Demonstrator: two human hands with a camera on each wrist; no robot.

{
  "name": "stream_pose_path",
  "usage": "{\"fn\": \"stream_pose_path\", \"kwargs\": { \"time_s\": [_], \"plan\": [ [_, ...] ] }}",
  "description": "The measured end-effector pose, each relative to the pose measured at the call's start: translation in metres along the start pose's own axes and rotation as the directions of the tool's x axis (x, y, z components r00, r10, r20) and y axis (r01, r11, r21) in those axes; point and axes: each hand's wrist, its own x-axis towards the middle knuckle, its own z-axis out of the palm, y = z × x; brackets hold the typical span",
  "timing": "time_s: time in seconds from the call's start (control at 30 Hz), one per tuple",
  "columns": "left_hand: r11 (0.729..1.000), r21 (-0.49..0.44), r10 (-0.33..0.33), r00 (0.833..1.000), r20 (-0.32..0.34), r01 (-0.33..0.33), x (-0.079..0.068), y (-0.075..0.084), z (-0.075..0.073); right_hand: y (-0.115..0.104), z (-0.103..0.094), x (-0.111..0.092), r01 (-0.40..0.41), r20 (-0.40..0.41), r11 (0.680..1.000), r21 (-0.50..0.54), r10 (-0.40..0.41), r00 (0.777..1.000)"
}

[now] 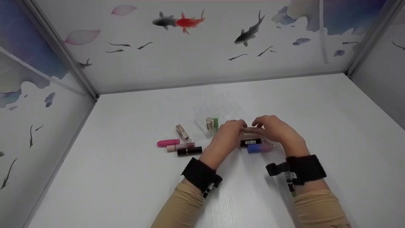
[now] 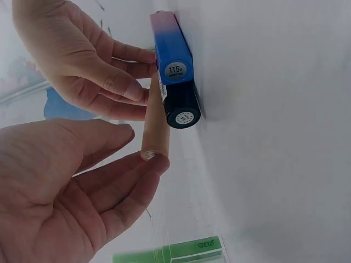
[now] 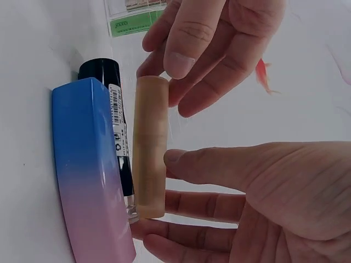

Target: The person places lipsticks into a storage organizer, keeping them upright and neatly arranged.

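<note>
Between my two hands is a beige lipstick tube (image 3: 151,145), lying lengthwise. My right hand (image 1: 275,129) pinches it, thumb along one side and fingers at the other. Fingertips of my left hand (image 1: 229,133) touch its near end in the left wrist view, while the left thumb stands a little apart from it. Right beside the tube lie a black lipstick (image 2: 182,107), with a white label, and a blue-to-pink lipstick (image 3: 90,164), side by side on the table.
Left of the hands lie a bright pink tube (image 1: 168,143), a pale pink tube (image 1: 180,147), a black-and-gold lipstick (image 1: 190,151) and a clear-and-gold one (image 1: 182,132). A gold-capped tube (image 1: 209,123) and a green tube (image 1: 215,122) are near crinkled clear plastic (image 1: 221,106). Printed panels (image 1: 202,63) enclose the table.
</note>
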Motion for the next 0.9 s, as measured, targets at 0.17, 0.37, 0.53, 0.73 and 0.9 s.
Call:
{"fn": "stream_pose_path", "kwargs": {
  "time_s": [0.17,0.37,0.53,0.73,0.9],
  "plan": [
    [0.998,-0.043,-0.055,0.995,-0.087,0.051,0.0,-0.001,-0.001,-0.001,0.0,0.003,0.012,-0.039,0.999,0.04,-0.01,0.999],
    [0.999,-0.048,-0.004,0.97,-0.244,-0.008,-0.001,-0.005,-0.004,0.0,0.001,0.004,0.031,-0.098,0.997,0.073,-0.024,0.995],
    [0.985,-0.168,-0.025,0.961,-0.275,-0.022,-0.003,-0.01,-0.014,-0.005,0.0,0.005,0.065,-0.148,0.994,0.085,-0.052,0.988],
    [0.938,-0.346,-0.082,0.949,-0.303,-0.03,-0.006,-0.019,-0.031,-0.014,-0.001,0.007,0.134,-0.208,0.983,0.129,-0.106,0.972],
    [0.911,-0.413,-0.122,0.942,-0.311,-0.018,-0.007,-0.024,-0.04,-0.021,0.003,0.01,0.208,-0.257,0.964,0.166,-0.162,0.953]
  ]
}}
